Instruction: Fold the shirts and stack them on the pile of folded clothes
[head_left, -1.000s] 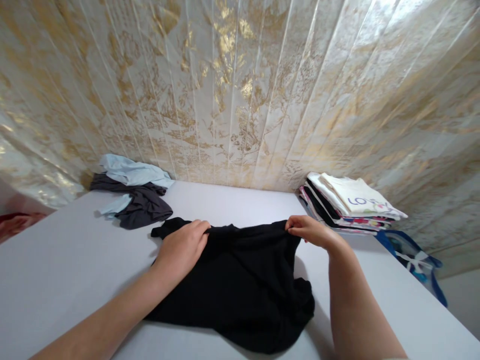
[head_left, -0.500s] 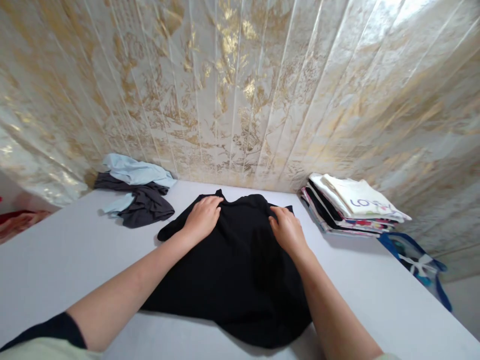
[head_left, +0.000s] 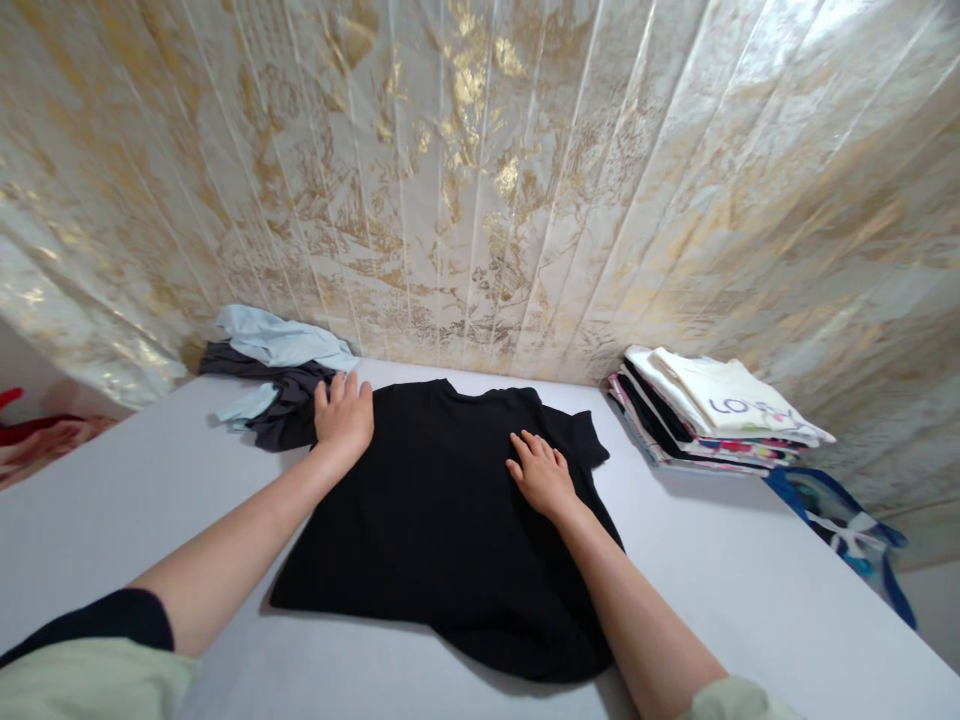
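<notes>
At the far left, beyond the smooth white tabletop (head_left: 165, 510), lies a bunched red and pink cloth (head_left: 52, 448). Next comes a loose heap of crumpled pale blue fabric (head_left: 281, 336) and dark grey fabric (head_left: 289, 412) near the table's back edge. Just beside it the left hand (head_left: 344, 418) is palm down with its fingers a little spread, gripping nothing, at the upper left side of a plain black short-sleeved cloth shirt (head_left: 435, 510). The shirt lies spread in the middle of the table, neckline away from the person, hem towards them. The step looks like smoothing it flat; light outward strokes from the centre would suit it, with one hand steadying while the other sweeps. The right hand (head_left: 541, 478) rests on the right of the shirt's chest, fingers loosely fanned and pinching nothing. Beyond it the right sleeve (head_left: 586, 438) juts out, and the lower right of the hem bulges in a curve, so that corner probably deserves a gentle tug to square it with the left one. Farther right sits a neat stack of folded clothes (head_left: 720, 410), well apart from the shirt.
</notes>
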